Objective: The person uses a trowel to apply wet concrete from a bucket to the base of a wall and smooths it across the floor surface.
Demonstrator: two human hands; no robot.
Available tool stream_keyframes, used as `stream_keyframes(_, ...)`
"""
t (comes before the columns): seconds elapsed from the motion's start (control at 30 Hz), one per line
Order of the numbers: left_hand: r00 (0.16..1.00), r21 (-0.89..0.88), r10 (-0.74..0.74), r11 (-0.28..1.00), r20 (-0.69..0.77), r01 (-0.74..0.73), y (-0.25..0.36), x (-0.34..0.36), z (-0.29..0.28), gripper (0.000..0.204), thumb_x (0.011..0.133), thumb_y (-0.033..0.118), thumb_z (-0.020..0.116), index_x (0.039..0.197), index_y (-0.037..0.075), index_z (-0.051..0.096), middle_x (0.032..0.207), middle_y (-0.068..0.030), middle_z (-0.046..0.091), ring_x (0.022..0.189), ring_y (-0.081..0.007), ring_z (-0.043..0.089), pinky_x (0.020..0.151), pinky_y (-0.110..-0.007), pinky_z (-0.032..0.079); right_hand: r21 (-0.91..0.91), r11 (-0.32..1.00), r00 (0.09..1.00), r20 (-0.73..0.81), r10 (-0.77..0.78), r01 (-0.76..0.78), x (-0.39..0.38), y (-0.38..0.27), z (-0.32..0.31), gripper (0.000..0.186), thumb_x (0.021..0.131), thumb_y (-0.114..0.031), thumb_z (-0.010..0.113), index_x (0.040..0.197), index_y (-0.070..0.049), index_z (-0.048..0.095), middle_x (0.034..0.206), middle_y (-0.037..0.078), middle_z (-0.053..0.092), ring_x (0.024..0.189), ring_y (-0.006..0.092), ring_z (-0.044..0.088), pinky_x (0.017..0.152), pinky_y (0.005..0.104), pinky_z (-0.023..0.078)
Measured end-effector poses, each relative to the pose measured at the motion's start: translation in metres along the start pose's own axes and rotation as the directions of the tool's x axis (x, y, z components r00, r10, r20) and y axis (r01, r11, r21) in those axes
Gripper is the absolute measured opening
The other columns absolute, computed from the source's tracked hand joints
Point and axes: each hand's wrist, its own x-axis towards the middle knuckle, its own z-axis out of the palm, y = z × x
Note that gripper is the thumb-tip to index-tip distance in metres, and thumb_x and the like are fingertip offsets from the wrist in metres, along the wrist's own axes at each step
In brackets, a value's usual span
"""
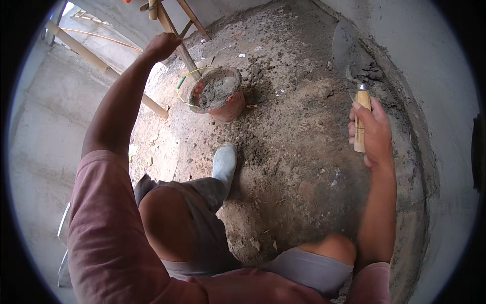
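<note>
My right hand [373, 124] is wrapped round the pale wooden handle of a trowel [360, 116]. The trowel's broad grey blade points away from me, beside the foot of the right wall. Dark wet mortar [373, 72] lies next to the blade. Raised at the far left, my left hand [164, 46] is closed at a wooden frame [168, 23] of upright and slanting timbers; its fingertips are partly hidden. Below that hand stands a reddish bucket [228, 107] holding grey mortar [217, 91], its wire handle with a green grip hanging to the left.
Rough dirt floor [298, 152] with crumbs of mortar spreads between my knees and the bucket. A grey plastered wall [445, 101] rises on the right. A bamboo pole [86, 53] slants across the left, by a concrete surface [50, 121]. My light boot [224, 163] stands just short of the bucket.
</note>
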Motion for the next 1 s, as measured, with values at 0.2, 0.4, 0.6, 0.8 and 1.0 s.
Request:
stream_keyframes(0.2, 0.91, 0.253, -0.328, 0.931, 0.253, 0.265, -0.133, -0.056, 0.097, 0.064, 0.098, 0.057, 0.072, 0.088, -0.006, 0.076, 0.089, -0.0243, 0.076, 0.093, -0.0368, 0.076, 0.087, -0.049, 0.057, 0.083, 0.997, 1.0, 0.03, -0.004, 0.001, 0.008, -0.01, -0.015, 0.027, 0.107, -0.025, 0.064, 0.124, -0.006, 0.057, 0.092, 0.001, 0.059, 0.066, 0.0066, 0.059, 0.05, 0.0242, 0.049)
stream_keyframes(0.4, 0.755, -0.006, -0.578, 0.793, 0.311, 0.609, -0.152, -0.071, 0.209, 0.07, 0.101, 0.063, 0.065, 0.086, -0.005, 0.075, 0.088, -0.0231, 0.076, 0.091, -0.038, 0.075, 0.087, -0.049, 0.055, -0.055, 0.988, 0.984, -0.105, -0.147, 0.142, 0.039, -0.055, -0.031, 0.025, 0.103, -0.027, 0.068, 0.11, -0.006, 0.059, 0.089, 0.001, 0.059, 0.065, 0.0077, 0.058, 0.052, 0.0254, 0.049)
stream_keyframes(0.6, 0.468, -0.703, -0.539, -0.41, 0.701, 0.581, -0.151, -0.07, 0.313, 0.124, 0.088, 0.078, 0.071, 0.17, 0.005, 0.014, 0.172, -0.0217, 0.017, 0.146, -0.0338, 0.038, 0.121, -0.048, 0.038, -0.044, 0.984, 0.948, -0.266, -0.176, 0.17, 0.102, -0.066, 0.023, 0.022, 0.104, -0.025, 0.067, 0.109, -0.007, 0.057, 0.088, 0.002, 0.059, 0.063, 0.0087, 0.058, 0.05, 0.0263, 0.049)
stream_keyframes(0.8, 0.865, -0.572, -0.108, -0.789, 0.49, 0.226, -0.121, -0.042, 0.299, 0.043, 0.114, 0.047, 0.053, 0.082, 0.019, 0.047, 0.062, 0.01, 0.028, 0.05, -0.0059, 0.028, 0.048, -0.026, 0.034, -0.184, 0.966, 0.908, -0.409, 0.091, -0.179, 0.094, -0.018, 0.051, 0.021, 0.108, -0.028, 0.062, 0.118, -0.011, 0.056, 0.088, 0.001, 0.061, 0.06, 0.0091, 0.057, 0.046, 0.0268, 0.046)
stream_keyframes(1.0, 0.866, -0.654, -0.082, -0.692, 0.494, 0.307, -0.042, -0.02, 0.228, 0.042, 0.116, 0.038, 0.046, 0.078, 0.021, 0.042, 0.062, 0.0102, 0.027, 0.049, -0.0065, 0.023, 0.045, -0.025, 0.02, -0.119, 0.851, 0.703, -0.628, 0.334, -0.511, 0.013, 0.007, 0.067, 0.02, 0.106, -0.027, 0.065, 0.112, -0.011, 0.056, 0.082, 0.002, 0.059, 0.054, 0.0116, 0.058, 0.043, 0.0281, 0.047)
